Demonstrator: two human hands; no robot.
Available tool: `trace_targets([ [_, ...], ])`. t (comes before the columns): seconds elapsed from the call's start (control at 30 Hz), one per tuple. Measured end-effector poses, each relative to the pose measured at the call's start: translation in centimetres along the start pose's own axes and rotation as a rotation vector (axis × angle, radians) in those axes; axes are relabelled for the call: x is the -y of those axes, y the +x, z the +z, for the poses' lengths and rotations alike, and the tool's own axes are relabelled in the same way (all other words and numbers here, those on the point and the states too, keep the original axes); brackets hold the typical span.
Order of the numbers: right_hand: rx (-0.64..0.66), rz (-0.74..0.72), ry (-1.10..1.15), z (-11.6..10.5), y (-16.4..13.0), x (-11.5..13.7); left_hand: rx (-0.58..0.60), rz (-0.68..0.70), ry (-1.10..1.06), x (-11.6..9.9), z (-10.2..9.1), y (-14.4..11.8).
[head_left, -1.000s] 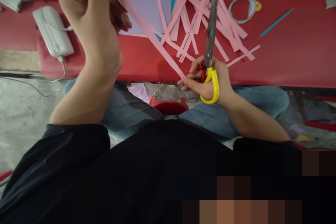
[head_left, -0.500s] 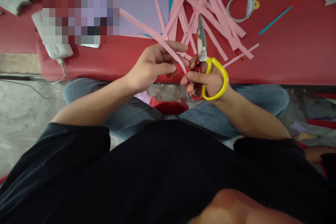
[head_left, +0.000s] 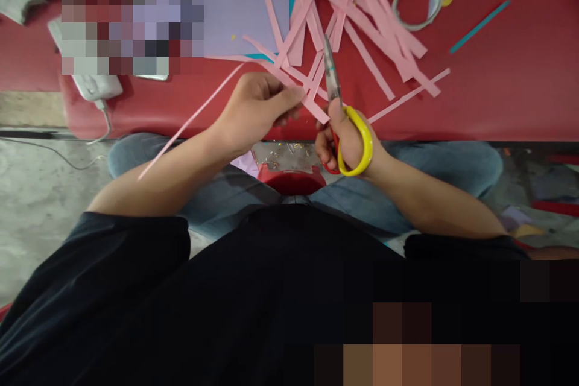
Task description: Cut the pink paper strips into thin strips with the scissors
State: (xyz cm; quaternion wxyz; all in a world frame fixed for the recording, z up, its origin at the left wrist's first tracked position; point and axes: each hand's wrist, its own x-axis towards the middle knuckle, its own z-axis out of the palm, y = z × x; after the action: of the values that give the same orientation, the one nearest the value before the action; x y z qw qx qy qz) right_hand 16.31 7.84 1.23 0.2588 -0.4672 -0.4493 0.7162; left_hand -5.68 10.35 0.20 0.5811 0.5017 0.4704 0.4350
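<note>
While a blurred patch hides the upper left of the frame, the left hand [head_left: 257,105] at centre pinches one long pink strip [head_left: 194,117] trailing down-left. Just right of it, the right hand [head_left: 346,142] grips one pair of scissors [head_left: 337,102], fingers through the loops, blades closed and pointing up at many strips on the red table [head_left: 497,90].
</note>
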Motion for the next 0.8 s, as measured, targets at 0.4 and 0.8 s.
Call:
trace_targets([
  [0.4, 0.087, 0.111, -0.188, 1.3, -1.7, -2.5, -0.176, -0.456, -0.122, -0.2, 0.5, -1.0],
  [0.8, -0.015, 0.327, 0.157, 1.3, 0.0, -5.3, -0.171, -0.470, -0.175, 1.5, -0.1, -3.3],
])
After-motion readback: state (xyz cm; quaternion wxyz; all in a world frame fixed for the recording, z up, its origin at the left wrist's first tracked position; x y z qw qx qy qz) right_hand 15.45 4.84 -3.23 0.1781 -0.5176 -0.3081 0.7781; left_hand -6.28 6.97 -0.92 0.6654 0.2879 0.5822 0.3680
